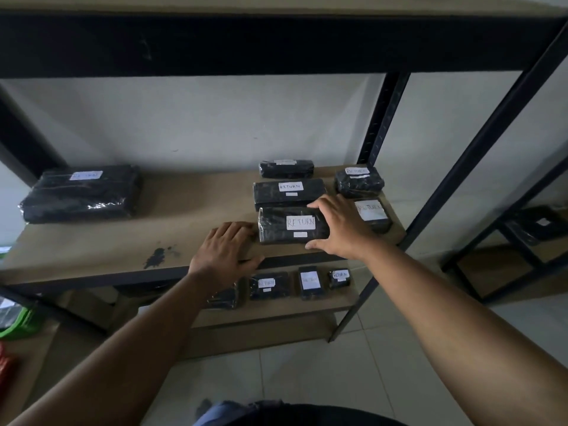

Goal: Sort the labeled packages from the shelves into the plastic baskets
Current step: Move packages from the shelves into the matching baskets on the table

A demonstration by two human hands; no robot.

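Right hand [338, 229] clamps the front RETURN package [276, 230] at its right end, fingers over the far edge, thumb on the near edge. Left hand [227, 247] lies flat and unclenched on the middle shelf [123, 241] beside the package's left end. Support that end, then lift level, clear of the package behind [270, 195].

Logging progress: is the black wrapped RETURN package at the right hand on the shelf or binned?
On the shelf: the black wrapped package lies flat, label up, on the brown board, right hand gripping it.
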